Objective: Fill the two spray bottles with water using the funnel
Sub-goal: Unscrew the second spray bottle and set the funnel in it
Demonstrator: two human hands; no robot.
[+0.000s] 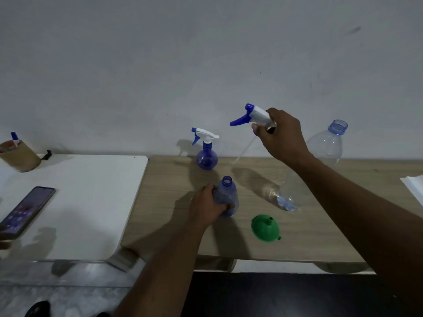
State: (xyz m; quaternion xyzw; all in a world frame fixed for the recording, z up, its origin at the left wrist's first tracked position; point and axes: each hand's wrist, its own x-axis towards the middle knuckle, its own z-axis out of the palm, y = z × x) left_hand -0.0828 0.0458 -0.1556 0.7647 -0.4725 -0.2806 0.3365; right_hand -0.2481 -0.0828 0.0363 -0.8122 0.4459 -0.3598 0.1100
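My left hand (209, 208) grips an open blue spray bottle (226, 193) standing on the wooden table (174, 197); its neck has no head on it. My right hand (282, 136) holds the removed blue-and-white spray head (254, 116) in the air above the table, its thin dip tube (243, 151) hanging down. A second blue spray bottle (206, 149) with its head on stands by the wall. A green funnel (265, 228) lies mouth down near the front. A large clear water bottle (320, 161), uncapped, stands tilted behind my right arm, with a little water at its base.
A white table (87, 202) adjoins on the left, carrying a phone (26, 211) and a brown pen cup (19, 155). White paper (414, 186) lies at the right edge. A grey wall backs both tables.
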